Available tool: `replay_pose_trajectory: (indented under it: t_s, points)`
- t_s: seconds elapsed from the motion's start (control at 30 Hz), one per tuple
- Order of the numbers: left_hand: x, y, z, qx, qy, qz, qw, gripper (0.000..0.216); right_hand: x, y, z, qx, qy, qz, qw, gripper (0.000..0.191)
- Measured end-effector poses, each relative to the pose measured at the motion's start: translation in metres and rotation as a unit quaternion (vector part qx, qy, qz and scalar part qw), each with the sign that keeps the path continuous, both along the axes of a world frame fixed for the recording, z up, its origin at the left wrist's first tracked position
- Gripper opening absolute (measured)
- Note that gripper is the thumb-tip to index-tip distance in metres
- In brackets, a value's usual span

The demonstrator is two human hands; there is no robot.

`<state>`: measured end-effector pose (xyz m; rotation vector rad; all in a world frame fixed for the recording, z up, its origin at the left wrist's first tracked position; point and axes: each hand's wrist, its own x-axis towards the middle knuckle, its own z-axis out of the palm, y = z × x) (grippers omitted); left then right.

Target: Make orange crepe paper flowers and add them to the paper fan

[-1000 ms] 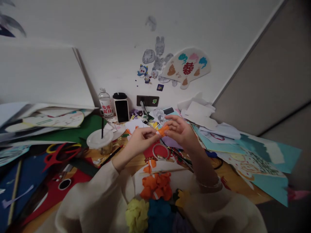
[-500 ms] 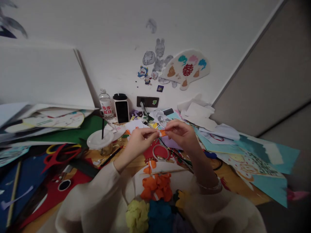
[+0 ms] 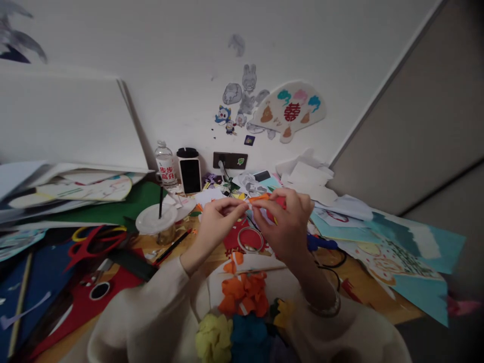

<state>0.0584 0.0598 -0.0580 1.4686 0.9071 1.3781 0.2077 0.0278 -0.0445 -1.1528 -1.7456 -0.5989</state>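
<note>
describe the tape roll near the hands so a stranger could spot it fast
On the cluttered wooden desk, find the person's left hand and right hand. Just below the gap between them, a tape roll lies flat on red paper; its pale ring shows red through the middle.

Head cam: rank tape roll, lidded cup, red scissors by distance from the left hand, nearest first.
1. Tape roll: just right of and below the left hand.
2. Lidded plastic cup: left of that hand.
3. Red-handled scissors: farther left, beyond the cup.

probably red scissors (image 3: 99,241) beside a lidded cup (image 3: 156,218)
</note>
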Motion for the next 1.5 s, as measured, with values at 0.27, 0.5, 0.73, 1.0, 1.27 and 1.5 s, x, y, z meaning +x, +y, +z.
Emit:
replay_pose_trajectory:
  t_s: [0.27,0.5,0.73,1.0,1.27,1.5]
  points:
    - [0.002,-0.01,0.004,0.033,0.03,0.011,0.999,0.018,0.0,-0.001,0.0,-0.003,-0.002,0.001,1.0,0.007]
    - [-0.002,-0.013,0.003,0.236,0.182,0.041,0.954,0.012,0.003,-0.002,0.002,-0.039,-0.006,0.037,0.999,0.009]
    - [-0.008,-0.015,0.008,0.294,0.267,0.012,0.917,0.014,0.007,-0.003,0.008,-0.081,-0.04,0.097,0.991,0.008]
    - [-0.014,-0.017,0.017,0.267,0.228,-0.069,0.934,0.012,0.018,-0.004,0.017,-0.151,-0.004,0.204,0.967,0.007]
    - [-0.017,-0.016,0.019,0.258,0.219,-0.077,0.938,0.013,0.02,-0.004,0.018,-0.165,0.003,0.216,0.962,0.006]
    - [-0.016,-0.015,0.018,0.27,0.227,-0.07,0.933,0.013,0.015,-0.004,0.015,-0.13,-0.011,0.193,0.972,0.005]
